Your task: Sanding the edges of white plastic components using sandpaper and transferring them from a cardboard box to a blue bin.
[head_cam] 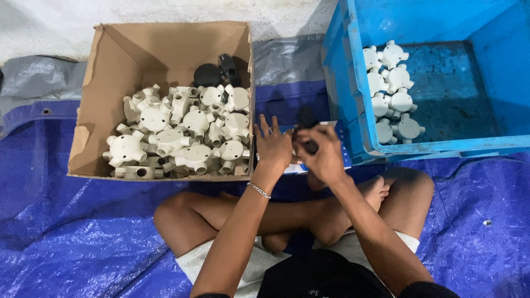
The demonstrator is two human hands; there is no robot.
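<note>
I sit cross-legged on a blue tarp (pixel 66 232). My right hand (pixel 323 154) is closed around a small black fitting (pixel 309 144) held just above my legs. My left hand (pixel 271 146), with a thin bracelet on the wrist, rests beside it with fingers spread, touching or steadying the same black piece. To the left stands a cardboard box (pixel 88 116) heaped with several white round conduit junction fittings (pixel 182 132); a black fitting (pixel 215 72) lies at its back. To the right, a blue plastic crate (pixel 353 121) holds several white fittings (pixel 389 94) grouped at its left side.
A flat blue and white carton (pixel 345 149) lies on the tarp under my hands, between box and crate. Grey sheeting (pixel 281 60) and pale concrete floor (pixel 49 25) lie behind the box. My bare feet (pixel 375 190) and knees are just below the hands.
</note>
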